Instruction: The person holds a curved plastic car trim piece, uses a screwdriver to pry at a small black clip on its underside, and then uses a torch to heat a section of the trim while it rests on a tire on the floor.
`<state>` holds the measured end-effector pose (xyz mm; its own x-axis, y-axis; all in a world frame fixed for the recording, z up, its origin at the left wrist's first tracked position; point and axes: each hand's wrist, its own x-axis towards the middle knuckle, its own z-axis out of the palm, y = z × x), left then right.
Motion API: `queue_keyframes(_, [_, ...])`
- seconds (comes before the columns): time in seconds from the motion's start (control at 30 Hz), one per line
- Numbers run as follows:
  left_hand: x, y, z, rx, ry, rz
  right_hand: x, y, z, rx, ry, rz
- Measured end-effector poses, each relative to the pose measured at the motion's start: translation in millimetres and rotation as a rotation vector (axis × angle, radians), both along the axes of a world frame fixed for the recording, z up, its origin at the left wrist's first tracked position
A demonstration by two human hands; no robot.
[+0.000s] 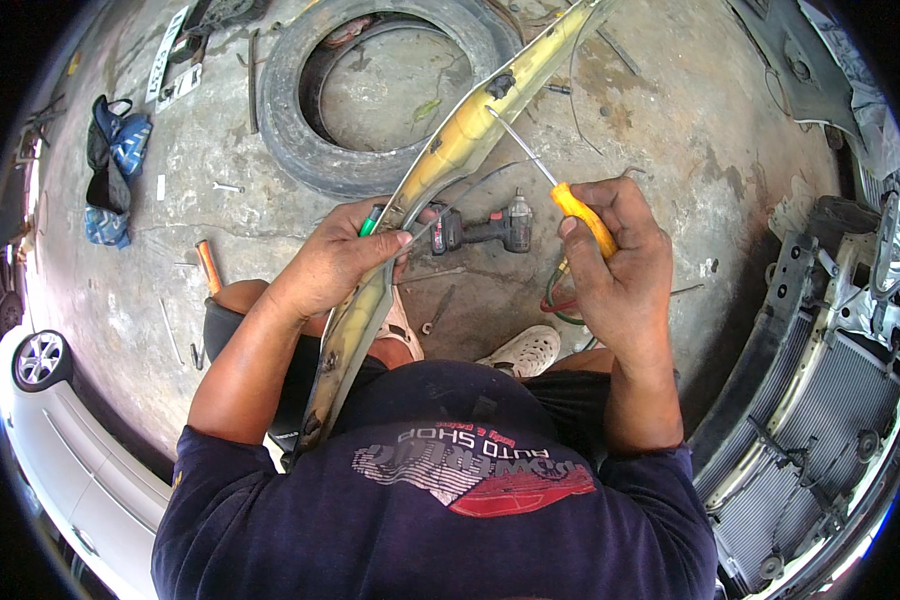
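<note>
My left hand grips a long, curved, yellowish strip-like panel with dark, stained patches. The panel slants from my lap up to the far right. Beside my left thumb a green, dark-tipped object shows, its lower part hidden by the hand. A thin grey strip extends rightward from near that thumb. My right hand is closed around a yellow-handled screwdriver. Its thin metal shaft slants up-left, with the tip at the panel's face near a dark patch; whether it touches I cannot tell.
Beyond the panel lies a tyre. A cordless impact wrench, red and green wires and a small wrench are on the concrete. An orange-handled tool is by my left knee. Car front parts stand right, a white car left.
</note>
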<state>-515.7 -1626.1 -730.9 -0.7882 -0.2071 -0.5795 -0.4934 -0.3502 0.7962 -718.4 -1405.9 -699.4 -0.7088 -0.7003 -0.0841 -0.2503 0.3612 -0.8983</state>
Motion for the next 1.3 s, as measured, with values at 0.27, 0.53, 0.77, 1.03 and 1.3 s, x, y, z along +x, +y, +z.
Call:
queue_keyframes(0.27, [-1.3,-0.7,3.9,-0.067,-0.02,-0.066,-0.6,-0.8,-0.9,0.007,-0.006,0.009])
queue_keyframes(0.53, [-1.2,1.5,3.1,-0.066,-0.013,-0.057,-0.7,-2.6,-0.5,0.028,-0.017,0.006])
queue_keyframes(0.77, [-0.3,0.0,1.1,-0.092,-0.027,-0.082,-1.9,-3.2,-6.7,-0.023,-0.032,0.009])
queue_keyframes(1.03, [-1.5,-3.3,-1.1,-0.081,-0.005,-0.081,-1.9,-1.0,1.4,0.009,-0.054,-0.026])
queue_keyframes(1.3, [-1.6,-3.1,0.1,-0.079,-0.036,-0.018,1.8,8.1,3.9,-0.015,-0.152,0.075])
